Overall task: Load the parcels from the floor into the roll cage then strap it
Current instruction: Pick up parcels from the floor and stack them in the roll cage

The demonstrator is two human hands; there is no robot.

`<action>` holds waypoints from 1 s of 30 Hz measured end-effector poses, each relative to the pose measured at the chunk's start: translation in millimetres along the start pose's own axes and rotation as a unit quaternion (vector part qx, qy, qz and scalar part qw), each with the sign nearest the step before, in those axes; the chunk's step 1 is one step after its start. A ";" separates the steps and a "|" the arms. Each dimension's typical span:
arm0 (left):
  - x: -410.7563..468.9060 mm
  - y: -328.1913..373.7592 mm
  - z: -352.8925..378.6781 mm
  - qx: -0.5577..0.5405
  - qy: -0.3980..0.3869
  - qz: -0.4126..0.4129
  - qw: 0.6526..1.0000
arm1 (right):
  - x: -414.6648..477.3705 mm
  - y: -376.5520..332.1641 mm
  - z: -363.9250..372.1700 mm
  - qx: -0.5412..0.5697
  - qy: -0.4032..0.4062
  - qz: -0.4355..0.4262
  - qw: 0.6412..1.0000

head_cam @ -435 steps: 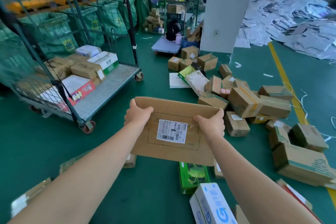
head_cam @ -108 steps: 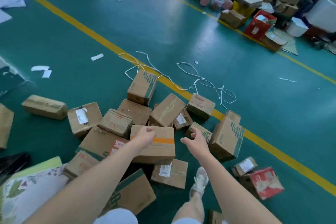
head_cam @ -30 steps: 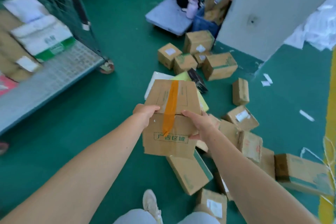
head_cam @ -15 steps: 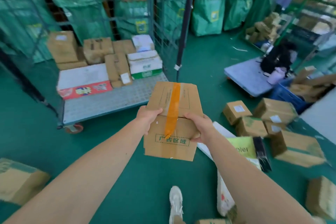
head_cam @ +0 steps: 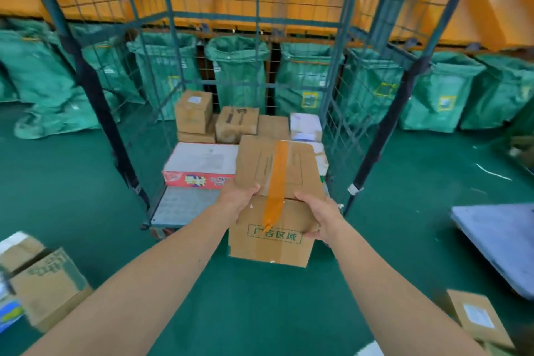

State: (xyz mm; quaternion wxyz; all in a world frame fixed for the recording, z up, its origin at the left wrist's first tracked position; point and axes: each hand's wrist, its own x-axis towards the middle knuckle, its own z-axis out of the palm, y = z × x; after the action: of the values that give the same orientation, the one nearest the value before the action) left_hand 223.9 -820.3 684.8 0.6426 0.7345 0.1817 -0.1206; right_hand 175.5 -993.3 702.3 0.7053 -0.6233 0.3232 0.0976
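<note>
Parcel [head_cam: 271, 243], a brown carton sealed with a strip of orange tape [head_cam: 278, 173], was held in the air above the green floor [head_cam: 260, 312], directly before the open front of the roll cage [head_cam: 341, 37] and not yet inside it. The left hand [head_cam: 238, 196] gripped the near left edge with fingers curled over the top face. The right hand [head_cam: 319, 218] gripped the near right corner, curled round it, slightly lower and closer to the body than the left. Both hands sat at the near end, so the load extended away from the grip toward the cage. The long axis of the carton ran with the tape, pointing straight into the opening. Inside, a flat red-and-white box [head_cam: 202, 165] lay at front left, brown cartons [head_cam: 193, 113] stood stacked along the back mesh, and a strip of bare grey deck [head_cam: 179, 205] showed at the front edge. The right side of the deck was hidden behind the carton. Judgement: the coming move called for a forward push along that axis, with enough lift to clear the deck lip. Dark bands [head_cam: 86, 87] ran down the front posts; whether these were the straps could not be told. Further parcels [head_cam: 46, 283] lay on the floor, so loading appeared incomplete
</note>
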 end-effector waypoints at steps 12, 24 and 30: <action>211.7 60.1 -58.0 -0.006 0.068 -0.007 0.998 | 181.4 -94.2 141.4 -0.038 -0.044 0.015 0.998; 439.6 156.2 -122.0 -0.002 0.038 0.012 0.999 | 347.8 -199.5 286.8 -0.016 -0.035 -0.003 0.999; 549.2 188.6 -130.0 0.000 0.044 0.008 0.999 | 442.3 -244.7 341.1 -0.004 -0.036 0.002 0.999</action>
State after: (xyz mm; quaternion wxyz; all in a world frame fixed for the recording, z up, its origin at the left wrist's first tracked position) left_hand 793.1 -650.8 647.9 0.6353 0.7402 0.2040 -0.0834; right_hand 763.2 -839.2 651.3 0.7136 -0.6219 0.2984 0.1223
